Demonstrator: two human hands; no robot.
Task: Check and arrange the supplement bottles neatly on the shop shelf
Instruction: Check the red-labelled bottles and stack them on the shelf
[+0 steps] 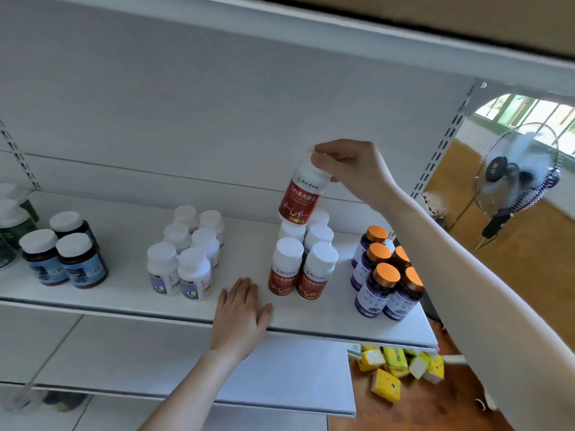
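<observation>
The right hand (354, 172) clamps its fingers (323, 158) on the cap of a red-labelled bottle (300, 200), tilted just above the matching bottles (303, 265) near the shelf's (124, 293) right end. The left hand (241, 315) lies flat on the front edge, fingers straight.

The white shelf (124, 244), my left hand (242, 318) flat on its front edge, carries from left to right green bottles (12, 225), dark blue-labelled bottles (67, 259), a cluster of white bottles (186, 253), red-labelled bottles (298, 269) and orange-capped purple bottles (385, 275).
</observation>
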